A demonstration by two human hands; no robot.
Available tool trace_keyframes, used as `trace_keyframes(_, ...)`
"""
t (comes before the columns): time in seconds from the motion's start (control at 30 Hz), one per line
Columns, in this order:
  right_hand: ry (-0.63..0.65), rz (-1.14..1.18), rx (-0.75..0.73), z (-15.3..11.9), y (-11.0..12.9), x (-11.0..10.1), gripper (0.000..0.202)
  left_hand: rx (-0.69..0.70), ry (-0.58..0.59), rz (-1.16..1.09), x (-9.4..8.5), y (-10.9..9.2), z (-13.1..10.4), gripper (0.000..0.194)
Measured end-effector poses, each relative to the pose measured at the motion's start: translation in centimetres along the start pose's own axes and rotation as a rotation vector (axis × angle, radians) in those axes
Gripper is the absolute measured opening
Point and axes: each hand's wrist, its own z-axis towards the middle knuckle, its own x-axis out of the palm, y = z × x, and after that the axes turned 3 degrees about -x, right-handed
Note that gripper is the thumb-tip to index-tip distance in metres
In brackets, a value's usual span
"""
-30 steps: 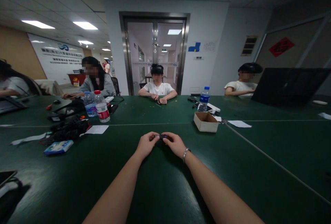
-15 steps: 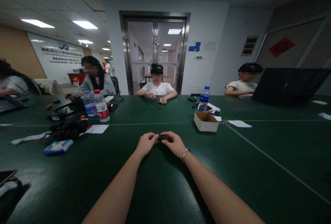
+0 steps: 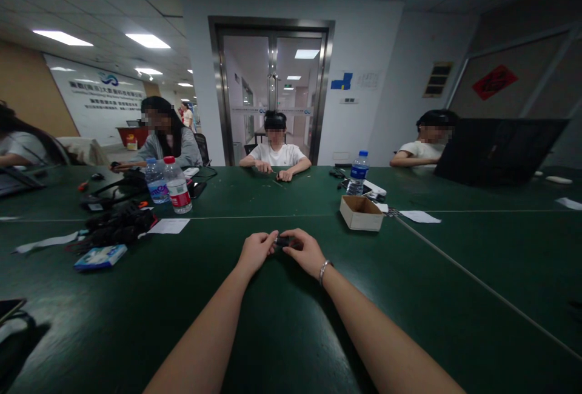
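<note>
Beyond the right hand (image 3: 310, 256), the black laptop (image 3: 498, 153) has been shifted slightly leftward. Between it and the left hand (image 3: 254, 254), a small dark object (image 3: 282, 240) is pinched by both hands' fingertips, its long axis apparently crosswise.

The table (image 3: 291, 297) looks smooth and glossy; the bracelet (image 3: 324, 272), metallic.
</note>
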Motion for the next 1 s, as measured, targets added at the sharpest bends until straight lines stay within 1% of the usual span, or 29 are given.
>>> trace_keyframes(0.13, -0.007, 0.000, 0.029, 0.1, 0.1, 0.0, 0.030, 0.051, 0.004, -0.015, 0.0, 0.4, 0.2, 0.047)
trace_keyframes(0.27, -0.007, 0.005, 0.096, 0.2, 0.0, 0.0, 0.028, 0.112, 0.065, -0.167, -0.2, 0.4, 0.1, 0.037)
trace_keyframes(0.37, -0.002, -0.003, 0.116, 0.1, -0.2, 0.2, 0.026, 0.160, 0.094, -0.261, -0.3, 0.0, -0.1, 0.037)
trace_keyframes(0.47, 0.041, -0.071, 0.083, 0.0, -0.2, 0.2, 0.023, 0.211, 0.097, -0.263, -0.1, -0.7, -0.7, 0.034)
trace_keyframes(0.57, 0.049, -0.243, -0.005, -0.1, 0.3, 0.1, 0.013, 0.237, 0.114, -0.194, 0.3, -1.3, -1.4, 0.024)
trace_keyframes(0.63, 0.040, -0.333, -0.048, -0.3, 0.7, 0.1, 0.006, 0.235, 0.084, -0.133, 0.8, -1.5, -1.7, 0.019)
trace_keyframes(0.67, 0.040, -0.347, -0.050, -0.4, 0.9, 0.1, 0.007, 0.229, 0.057, -0.105, 1.1, -1.6, -1.9, 0.018)
trace_keyframes(0.73, 0.047, -0.306, -0.010, -0.7, 1.1, 0.4, 0.012, 0.214, 0.008, -0.062, 1.7, -1.6, -2.1, 0.017)
trace_keyframes(0.77, 0.058, -0.255, 0.035, -0.8, 1.1, 0.6, 0.014, 0.199, -0.003, -0.057, 1.9, -1.7, -2.2, 0.019)
trace_keyframes(0.8, 0.074, -0.186, 0.096, -1.0, 1.0, 0.8, 0.015, 0.175, -0.003, -0.061, 2.1, -1.7, -2.3, 0.023)
trace_keyframes(0.87, 0.117, -0.010, 0.233, -1.5, 1.1, 0.8, 0.015, 0.105, 0.018, -0.081, 2.2, -2.1, -2.9, 0.036)
trace_keyframes(0.93, 0.158, 0.147, 0.330, -2.4, 1.6, 0.1, 0.015, 0.039, 0.076, -0.083, 1.4, -2.9, -4.2, 0.051)
trace_keyframes(0.97, 0.171, 0.194, 0.353, -3.0, 2.0, -0.6, 0.017, 0.021, 0.116, -0.066, 0.6, -3.3, -5.3, 0.055)
trace_keyframes(1.0, 0.184, 0.223, 0.370, -3.8, 2.6, -1.5, 0.021, 0.009, 0.166, -0.039, -0.5, -3.8, -6.5, 0.055)
